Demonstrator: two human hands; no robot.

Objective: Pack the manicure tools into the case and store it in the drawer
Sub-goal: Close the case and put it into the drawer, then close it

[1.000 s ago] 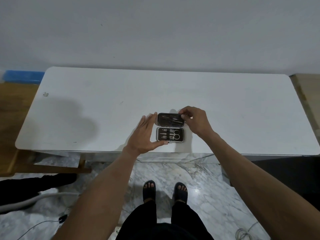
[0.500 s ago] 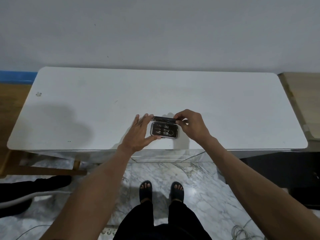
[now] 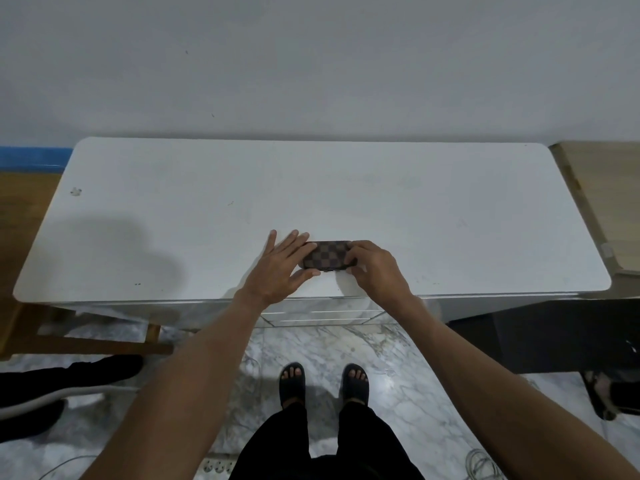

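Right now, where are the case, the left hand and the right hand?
case (image 3: 327, 255), head view, on its checkered lid.
left hand (image 3: 277, 268), head view, on the back of the hand.
right hand (image 3: 375, 270), head view, on the back of the hand.

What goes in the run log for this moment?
case: closed, on white table | left hand: flat against case end | right hand: gripping other end | drawer: not yet used
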